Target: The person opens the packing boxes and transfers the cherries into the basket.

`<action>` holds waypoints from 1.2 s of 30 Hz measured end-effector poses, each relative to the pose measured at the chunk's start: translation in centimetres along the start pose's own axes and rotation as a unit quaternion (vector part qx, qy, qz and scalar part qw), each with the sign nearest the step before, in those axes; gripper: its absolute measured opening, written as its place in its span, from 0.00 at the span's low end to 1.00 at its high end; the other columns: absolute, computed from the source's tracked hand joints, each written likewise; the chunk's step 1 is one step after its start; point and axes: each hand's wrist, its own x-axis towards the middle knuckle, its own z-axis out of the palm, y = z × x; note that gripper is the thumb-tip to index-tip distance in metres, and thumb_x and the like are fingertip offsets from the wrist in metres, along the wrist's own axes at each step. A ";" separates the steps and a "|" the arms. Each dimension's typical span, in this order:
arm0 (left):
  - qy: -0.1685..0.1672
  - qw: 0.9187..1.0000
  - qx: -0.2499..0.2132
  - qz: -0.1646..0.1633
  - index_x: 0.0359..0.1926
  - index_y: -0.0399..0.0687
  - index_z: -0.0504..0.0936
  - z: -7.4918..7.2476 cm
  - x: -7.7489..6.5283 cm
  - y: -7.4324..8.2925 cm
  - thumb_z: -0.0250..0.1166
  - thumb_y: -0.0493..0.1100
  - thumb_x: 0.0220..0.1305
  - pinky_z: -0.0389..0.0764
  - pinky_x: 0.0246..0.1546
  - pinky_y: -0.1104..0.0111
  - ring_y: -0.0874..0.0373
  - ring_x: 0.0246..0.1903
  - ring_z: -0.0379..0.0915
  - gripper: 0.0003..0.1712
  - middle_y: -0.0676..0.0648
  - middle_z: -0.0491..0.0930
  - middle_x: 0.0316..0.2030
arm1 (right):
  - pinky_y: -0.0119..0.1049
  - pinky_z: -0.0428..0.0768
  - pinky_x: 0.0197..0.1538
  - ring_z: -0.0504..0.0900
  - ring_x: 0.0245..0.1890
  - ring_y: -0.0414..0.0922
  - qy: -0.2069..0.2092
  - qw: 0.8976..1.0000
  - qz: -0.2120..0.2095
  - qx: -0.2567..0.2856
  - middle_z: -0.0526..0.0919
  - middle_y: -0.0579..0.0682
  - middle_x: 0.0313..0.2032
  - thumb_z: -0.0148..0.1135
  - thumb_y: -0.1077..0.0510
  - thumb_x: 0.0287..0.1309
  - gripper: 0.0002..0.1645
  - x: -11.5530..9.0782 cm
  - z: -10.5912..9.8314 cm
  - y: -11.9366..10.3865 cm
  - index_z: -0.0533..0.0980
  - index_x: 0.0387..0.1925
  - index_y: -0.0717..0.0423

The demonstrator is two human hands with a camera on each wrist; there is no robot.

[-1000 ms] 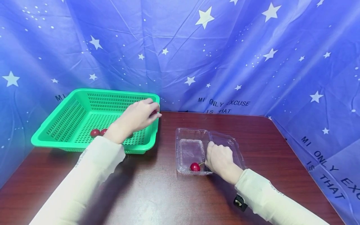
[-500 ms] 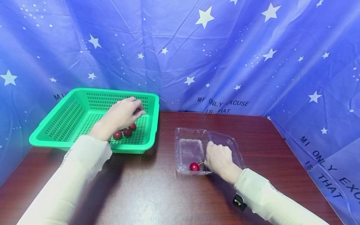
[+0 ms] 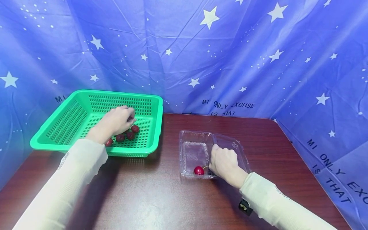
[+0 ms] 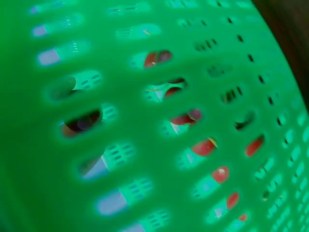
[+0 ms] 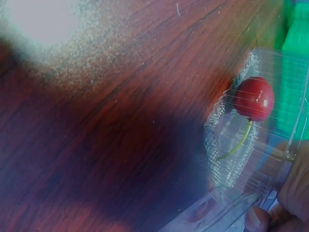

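My left hand (image 3: 116, 121) reaches down inside a green plastic basket (image 3: 96, 149), fingers curled and pinching a cherry, mostly hidden behind the fingers. Just below the hand, several dark red cherries (image 3: 130, 135) lie on the basket's slotted floor. In the left wrist view, the green basket wall (image 4: 130, 106) fills the picture, with red cherries (image 4: 204, 146) glimpsed through its slots. My right hand (image 3: 225, 163) grips the middle edge of a clear hinged plastic box (image 3: 194, 153), standing open. One stemmed red cherry (image 5: 254, 99) rests in the box near its front edge.
The basket and box stand on a dark red-brown wooden table (image 3: 161, 198). A blue star-printed curtain (image 3: 184, 64) hangs along the back and sides. A black strap-like device (image 3: 245, 207) shows under my right sleeve.
My left hand has moved left and lower from the basket's right rim into the basket, over the cherries. The right hand, the box and its cherry have stayed put.
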 end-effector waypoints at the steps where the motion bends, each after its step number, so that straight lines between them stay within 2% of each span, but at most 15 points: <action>1: -0.003 1.000 0.001 -0.002 0.33 0.37 0.76 0.1 -0.1 -0.2 0.58 0.36 0.63 0.76 0.33 0.53 0.46 0.30 0.71 0.05 0.38 0.77 0.31 | 0.52 0.79 0.21 0.82 0.21 0.60 0.000 1.000 0.000 0.000 0.84 0.61 0.19 0.61 0.59 0.41 0.12 0.0 0.0 0.0 0.66 0.22 0.60; 4: -0.016 1.000 0.005 -0.007 0.31 0.37 0.75 0.3 -0.2 -0.7 0.59 0.36 0.61 0.75 0.32 0.53 0.47 0.29 0.70 0.04 0.39 0.76 0.30 | 0.52 0.79 0.21 0.82 0.21 0.60 0.001 1.000 -0.001 0.000 0.83 0.61 0.19 0.61 0.59 0.41 0.12 0.0 0.0 0.0 0.66 0.22 0.60; 13: -0.045 0.999 0.003 -0.026 0.35 0.37 0.76 0.5 -0.4 -1.6 0.60 0.36 0.59 0.77 0.34 0.51 0.44 0.31 0.72 0.05 0.37 0.77 0.33 | 0.52 0.79 0.21 0.82 0.21 0.59 0.000 1.000 0.001 0.000 0.83 0.61 0.19 0.61 0.59 0.41 0.12 0.0 0.1 0.1 0.66 0.21 0.60; 26: -0.051 0.998 0.023 -0.029 0.37 0.38 0.77 0.7 -0.6 -1.6 0.61 0.37 0.59 0.79 0.34 0.48 0.44 0.32 0.74 0.06 0.37 0.79 0.34 | 0.52 0.79 0.21 0.82 0.21 0.59 -0.006 1.000 0.003 0.005 0.83 0.61 0.19 0.61 0.59 0.41 0.12 0.1 0.1 0.0 0.66 0.21 0.60; 36: -0.061 0.997 0.020 -0.043 0.44 0.36 0.79 1.0 -0.7 -1.6 0.56 0.42 0.66 0.79 0.43 0.42 0.38 0.41 0.78 0.13 0.33 0.81 0.41 | 0.52 0.79 0.21 0.82 0.20 0.59 -0.003 1.000 0.002 0.006 0.83 0.61 0.19 0.62 0.59 0.40 0.12 0.1 0.0 0.1 0.66 0.22 0.60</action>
